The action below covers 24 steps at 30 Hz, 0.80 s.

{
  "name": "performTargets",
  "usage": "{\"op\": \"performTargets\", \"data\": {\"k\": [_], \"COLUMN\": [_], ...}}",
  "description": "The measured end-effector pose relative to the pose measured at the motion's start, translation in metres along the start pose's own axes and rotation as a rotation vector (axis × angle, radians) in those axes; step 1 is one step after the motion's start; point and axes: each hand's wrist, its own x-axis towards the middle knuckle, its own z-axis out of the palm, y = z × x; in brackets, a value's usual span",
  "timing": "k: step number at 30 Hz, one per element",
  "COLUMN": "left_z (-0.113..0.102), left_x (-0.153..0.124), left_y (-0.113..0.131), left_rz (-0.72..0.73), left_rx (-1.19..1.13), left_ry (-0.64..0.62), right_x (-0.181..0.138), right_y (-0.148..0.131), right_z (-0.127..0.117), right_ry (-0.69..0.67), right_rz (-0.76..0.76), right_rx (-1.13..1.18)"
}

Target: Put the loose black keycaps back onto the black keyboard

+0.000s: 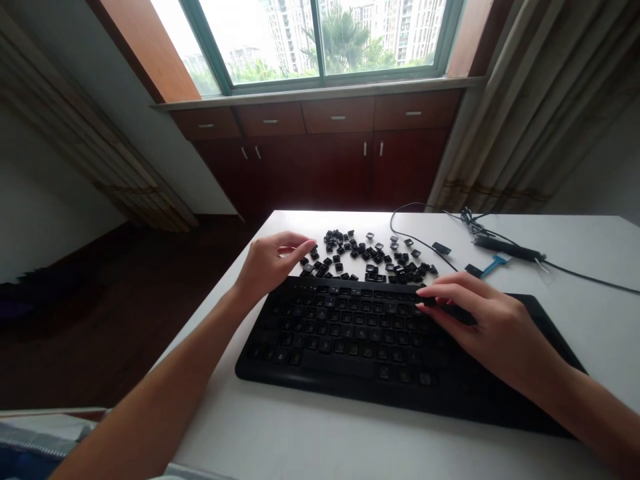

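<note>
A black keyboard [350, 363] lies on the white table, many of its key positions showing as open square sockets. Beyond its back edge is a scattered heap of loose black keycaps [373, 253]. My left hand [273, 263] is at the left side of that heap, thumb and index finger pinched together; what is between them, if anything, is hidden. Over the keyboard's upper right part is my right hand [493, 323], its thumb and index finger closed on a small dark piece that looks like a keycap [427, 301].
A blue brush [495, 264] lies behind the keyboard on the right, beside a black stick-like tool [507, 248] and a bundled black cable [469, 219]. The white table [280, 427] has its left edge under my left forearm. Wooden cabinets [330, 167] and a window stand beyond.
</note>
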Motion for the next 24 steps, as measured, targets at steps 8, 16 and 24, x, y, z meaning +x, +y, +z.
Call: {"op": "performTargets", "data": {"k": [8, 16, 24], "left_z": [0.024, 0.069, 0.082], "left_x": [-0.018, -0.035, -0.049], "left_y": [0.043, 0.106, 0.102], "left_rz": [-0.057, -0.033, -0.196], "left_rx": [-0.266, -0.500, -0.690], "left_ry": [-0.092, -0.568, -0.632], "right_x": [0.011, 0.016, 0.013], "right_y": [0.011, 0.017, 0.012], "right_z": [-0.016, -0.019, -0.022], "right_ry": [0.061, 0.032, -0.093], "right_rz": [0.298, 0.564, 0.544], "right_rx": [0.245, 0.644, 0.794]}}
